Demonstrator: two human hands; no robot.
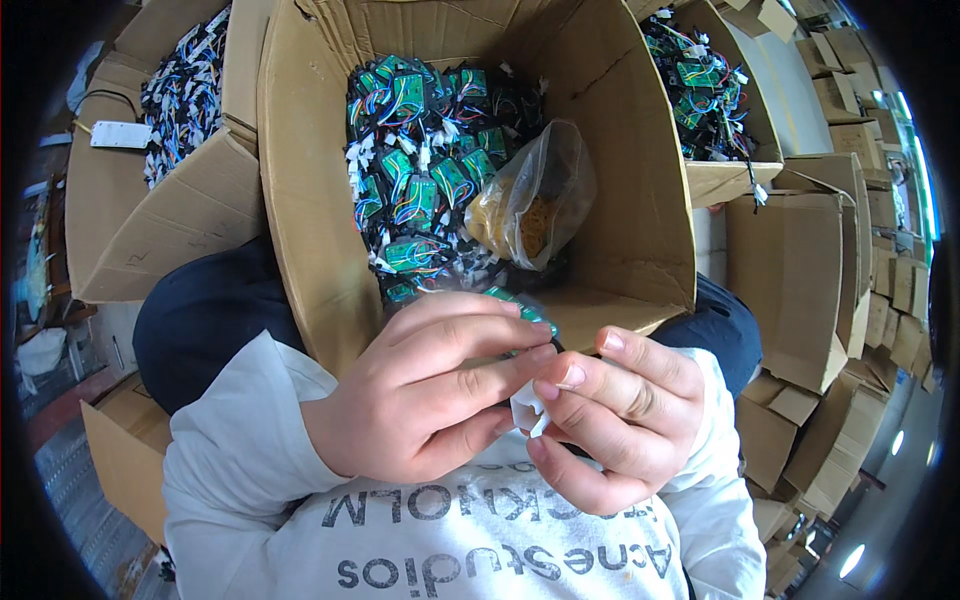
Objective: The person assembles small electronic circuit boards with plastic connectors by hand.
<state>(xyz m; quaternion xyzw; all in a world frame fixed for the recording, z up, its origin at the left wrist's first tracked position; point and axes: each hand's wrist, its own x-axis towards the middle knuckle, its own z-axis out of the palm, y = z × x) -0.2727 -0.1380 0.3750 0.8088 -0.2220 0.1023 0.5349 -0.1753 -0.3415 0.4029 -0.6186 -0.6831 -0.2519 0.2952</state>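
Note:
Close in front of my chest, my left hand (430, 385) and my right hand (620, 420) meet at the fingertips. A small white plastic connector (530, 408) is pinched in my right fingers, its hollow end showing, and my left fingertips touch it. Under the curled left fingers, the edge of a green circuit board (515, 300) shows; most of it is hidden, and my left hand is closed on it. Beyond my hands stands a deep cardboard box (625, 170), holding many green circuit boards (413, 200) with coloured wires and white plugs.
A clear plastic bag (545, 190) of yellowish bits lies on the boards inside the box. To the left, a carton (165, 225) holds wired white connectors. Another carton (725, 180) at the far right holds more boards. Stacked cardboard boxes (785, 280) line the right side.

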